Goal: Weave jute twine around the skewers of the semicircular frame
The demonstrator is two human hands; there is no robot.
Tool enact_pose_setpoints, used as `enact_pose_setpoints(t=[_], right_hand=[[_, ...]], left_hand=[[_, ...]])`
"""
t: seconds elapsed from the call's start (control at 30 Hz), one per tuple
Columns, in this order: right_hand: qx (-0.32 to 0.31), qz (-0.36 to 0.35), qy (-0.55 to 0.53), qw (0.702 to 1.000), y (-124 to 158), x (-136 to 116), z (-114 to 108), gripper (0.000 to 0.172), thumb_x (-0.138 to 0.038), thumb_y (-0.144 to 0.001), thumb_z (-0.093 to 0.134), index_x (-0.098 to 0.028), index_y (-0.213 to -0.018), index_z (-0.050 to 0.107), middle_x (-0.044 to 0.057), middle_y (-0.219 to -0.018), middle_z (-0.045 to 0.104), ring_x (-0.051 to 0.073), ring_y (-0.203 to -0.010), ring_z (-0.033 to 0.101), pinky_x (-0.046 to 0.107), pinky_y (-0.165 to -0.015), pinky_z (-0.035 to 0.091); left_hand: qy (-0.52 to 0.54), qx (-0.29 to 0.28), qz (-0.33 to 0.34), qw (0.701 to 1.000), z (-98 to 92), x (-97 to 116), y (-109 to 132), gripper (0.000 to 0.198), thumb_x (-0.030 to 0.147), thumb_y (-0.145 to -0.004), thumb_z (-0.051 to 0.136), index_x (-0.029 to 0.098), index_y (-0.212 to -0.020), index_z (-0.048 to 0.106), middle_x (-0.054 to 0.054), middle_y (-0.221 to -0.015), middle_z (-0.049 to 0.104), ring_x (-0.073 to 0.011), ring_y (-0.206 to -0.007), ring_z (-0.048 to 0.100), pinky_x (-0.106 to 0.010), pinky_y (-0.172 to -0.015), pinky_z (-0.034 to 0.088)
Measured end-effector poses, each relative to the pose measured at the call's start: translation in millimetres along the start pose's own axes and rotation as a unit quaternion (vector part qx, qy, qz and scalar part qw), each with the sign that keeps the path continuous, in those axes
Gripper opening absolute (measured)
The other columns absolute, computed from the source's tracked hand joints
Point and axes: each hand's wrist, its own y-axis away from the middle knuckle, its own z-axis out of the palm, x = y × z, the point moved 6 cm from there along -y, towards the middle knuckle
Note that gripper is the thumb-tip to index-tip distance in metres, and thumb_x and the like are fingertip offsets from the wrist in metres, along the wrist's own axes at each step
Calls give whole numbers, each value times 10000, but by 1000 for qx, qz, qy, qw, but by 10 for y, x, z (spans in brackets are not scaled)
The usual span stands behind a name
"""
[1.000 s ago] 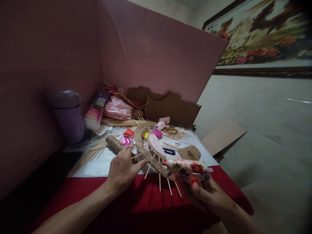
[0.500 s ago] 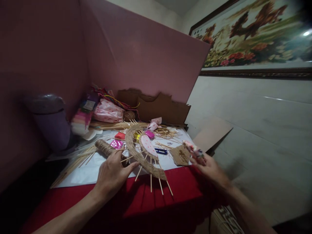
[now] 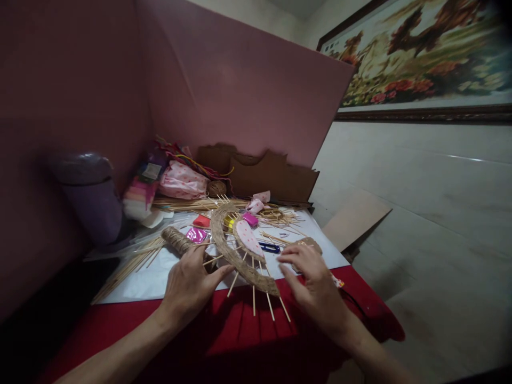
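red cloth (image 3: 372,304) near | twine-covered crescent (image 3: 260,280) centre, what's left unclear | left hand (image 3: 187,282) pinching crescent's left side | right hand (image 3: 316,282) just right of it, fingers loosely spread, empty | sticks (image 3: 254,303) attached, outer ends bare

To the right of the twine-wrapped crescent (image 3: 230,253), the right hand (image 3: 314,282) covers much of a cardboard scrap (image 3: 314,245) and leaves us only a sliver of a patterned object (image 3: 339,282), whose shape we cannot make out. Left of the crescent, the left hand (image 3: 191,280) hides the lower end of a twine spool (image 3: 174,240), its own fingertips are lost to us, and farther left a purple container (image 3: 90,208) blurs. Beyond the crescent we find a label (image 3: 152,171) too small to read, and far up to its right a framed picture (image 3: 424,58) runs out of view.
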Motion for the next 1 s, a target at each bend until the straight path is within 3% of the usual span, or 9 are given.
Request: enact_pose_setpoints(t=[0.07, 0.17, 0.43, 0.57, 0.77, 1.0], right_hand=[[-19, -29, -67, 997, -33, -243, 129, 144, -143, -847, 516, -198, -911, 632, 72, -974, 602, 218, -956, 519, 369, -833, 403], [-42, -34, -83, 995, -56, -407, 325, 108, -193, -814, 599, -196, -921, 615, 62, -948, 599, 223, -930, 507, 368, -812, 388], [-58, -3, -48, 997, -103, -387, 541, 77, -136, -781, 592, -189, -820, 553, 40, -837, 593, 211, -832, 495, 348, -763, 359], [-50, 1, -53, 997, -108, -364, 545, 86, -128, -776, 587, -190, -828, 559, 34, -828, 599, 206, -824, 500, 345, -761, 348], [-37, 6, -67, 997, -93, -356, 533, 80, -117, -767, 593, -186, -785, 558, 29, -793, 598, 197, -789, 500, 333, -738, 345], [-22, -7, -69, 997, -90, -398, 524, 68, -133, -782, 605, -188, -797, 568, 29, -801, 605, 203, -805, 508, 339, -745, 344]], left_hand=[[-4, 4, 4, 1000, 1, 3, -2, 484, 495, -757, 616, 156, -1097, 555, -111, -1001, 643, -280, -902, 616, -380, -720, 475], [-12, 6, 6, 1000, 3, 11, -3, 417, 495, -753, 621, 160, -997, 571, -98, -952, 646, -279, -883, 616, -370, -702, 472], [1, -1, 10, 1000, 17, -5, 1, 414, 481, -747, 631, 145, -981, 575, -113, -949, 648, -299, -896, 607, -388, -719, 462], [106, -35, -10, 994, 66, -67, -21, 463, 459, -727, 659, 146, -1063, 597, -102, -977, 678, -271, -874, 632, -363, -727, 477], [338, -133, -30, 931, 210, -97, -61, 343, 442, -778, 616, 164, -968, 677, -54, -865, 727, -194, -760, 648, -254, -636, 477], [434, -146, -88, 885, 307, -159, -91, 338, 420, -714, 693, 123, -874, 692, -62, -774, 707, -137, -626, 587, -204, -541, 427]])
